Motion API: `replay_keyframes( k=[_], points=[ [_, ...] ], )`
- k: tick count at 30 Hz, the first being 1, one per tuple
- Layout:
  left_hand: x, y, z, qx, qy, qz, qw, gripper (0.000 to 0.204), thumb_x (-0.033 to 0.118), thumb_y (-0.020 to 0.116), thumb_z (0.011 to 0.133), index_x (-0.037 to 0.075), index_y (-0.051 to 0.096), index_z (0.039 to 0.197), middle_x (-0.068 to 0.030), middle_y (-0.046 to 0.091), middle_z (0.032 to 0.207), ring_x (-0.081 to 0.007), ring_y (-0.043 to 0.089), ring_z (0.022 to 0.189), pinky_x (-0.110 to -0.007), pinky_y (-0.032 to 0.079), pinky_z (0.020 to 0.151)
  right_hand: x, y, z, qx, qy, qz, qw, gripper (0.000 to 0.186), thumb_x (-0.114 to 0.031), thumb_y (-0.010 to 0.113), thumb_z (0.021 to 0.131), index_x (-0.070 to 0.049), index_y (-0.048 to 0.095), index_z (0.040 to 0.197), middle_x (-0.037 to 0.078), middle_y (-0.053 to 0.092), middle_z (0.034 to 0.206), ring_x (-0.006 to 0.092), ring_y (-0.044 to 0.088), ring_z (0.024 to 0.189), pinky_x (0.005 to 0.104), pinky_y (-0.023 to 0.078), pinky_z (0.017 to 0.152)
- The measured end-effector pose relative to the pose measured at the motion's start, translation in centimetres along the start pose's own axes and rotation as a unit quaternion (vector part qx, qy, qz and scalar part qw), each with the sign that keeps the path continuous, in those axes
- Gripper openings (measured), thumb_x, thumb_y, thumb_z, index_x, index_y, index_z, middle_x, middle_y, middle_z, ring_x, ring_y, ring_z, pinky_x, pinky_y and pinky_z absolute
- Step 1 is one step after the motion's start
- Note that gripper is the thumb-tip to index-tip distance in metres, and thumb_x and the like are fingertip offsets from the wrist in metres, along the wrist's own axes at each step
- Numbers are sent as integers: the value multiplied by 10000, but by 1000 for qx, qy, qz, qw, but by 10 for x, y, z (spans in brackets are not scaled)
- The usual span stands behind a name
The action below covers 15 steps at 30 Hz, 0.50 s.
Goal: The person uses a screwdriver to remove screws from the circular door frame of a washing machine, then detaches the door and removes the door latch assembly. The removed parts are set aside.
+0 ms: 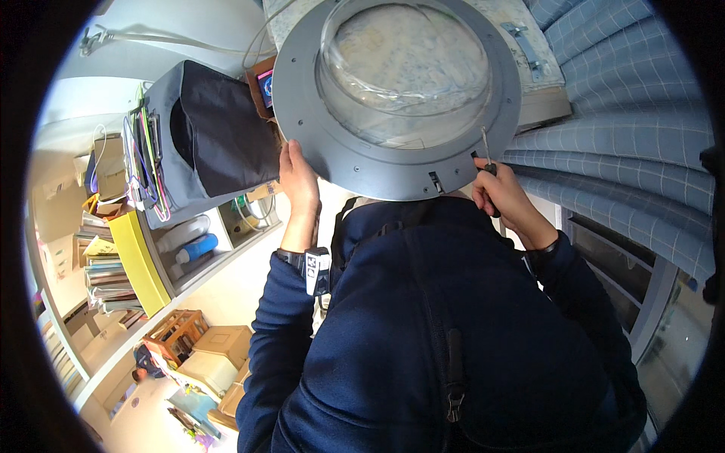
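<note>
A large grey ring-shaped frame (347, 158) with a clear plastic dome (404, 60) in its middle fills the top of the head view. My left hand (300, 177) grips the ring's left edge, its fingers partly hidden. My right hand (498, 195) holds a screwdriver (485, 142) with a dark handle and a thin metal shaft pointing up, over the ring's lower right part. A small dark slot with a metal fitting (435, 181) shows on the ring's lower edge, left of my right hand.
A black bag (223, 132) lies left of the ring, above shelves with bottles (198, 249), books and papers (113, 275). A blue checked curtain (627, 174) hangs at the right beside a window frame. Boxes (219, 347) stand at the lower left.
</note>
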<state>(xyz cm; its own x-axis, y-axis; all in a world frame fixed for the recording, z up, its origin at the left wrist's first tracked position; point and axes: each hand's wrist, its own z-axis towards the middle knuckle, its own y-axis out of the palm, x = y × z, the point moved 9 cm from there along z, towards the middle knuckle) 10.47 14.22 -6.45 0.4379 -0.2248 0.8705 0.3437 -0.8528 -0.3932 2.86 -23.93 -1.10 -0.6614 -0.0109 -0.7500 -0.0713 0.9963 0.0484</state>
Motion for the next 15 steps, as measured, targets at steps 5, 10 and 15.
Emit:
replay_keyframes(
  k=[5,10,15],
  points=[
    [4,0,-6,17,29,-16,999,573,390,388,995,-67,457,1335,-252,508,1334,-324,483,1255,-351,358,1036,2,-4,-1,6,1,-7,1000,109,-95,435,830,-36,503,769,53,529,550,84,393,379,220,286,378],
    [21,-7,-6,-3,-5,-86,996,528,355,412,1007,-51,408,1345,-195,541,1235,-219,530,1118,-309,420,954,15,-9,2,-9,34,6,999,635,-111,443,856,102,250,1423,60,548,571,84,438,397,212,329,389],
    [96,30,28,-116,172,-56,977,572,398,392,1009,-48,399,1368,-186,466,1342,-234,463,1231,-322,340,1034,17,-10,2,-4,23,3,1000,602,-117,451,866,90,295,1408,58,553,577,81,440,405,216,338,386]
  ],
)
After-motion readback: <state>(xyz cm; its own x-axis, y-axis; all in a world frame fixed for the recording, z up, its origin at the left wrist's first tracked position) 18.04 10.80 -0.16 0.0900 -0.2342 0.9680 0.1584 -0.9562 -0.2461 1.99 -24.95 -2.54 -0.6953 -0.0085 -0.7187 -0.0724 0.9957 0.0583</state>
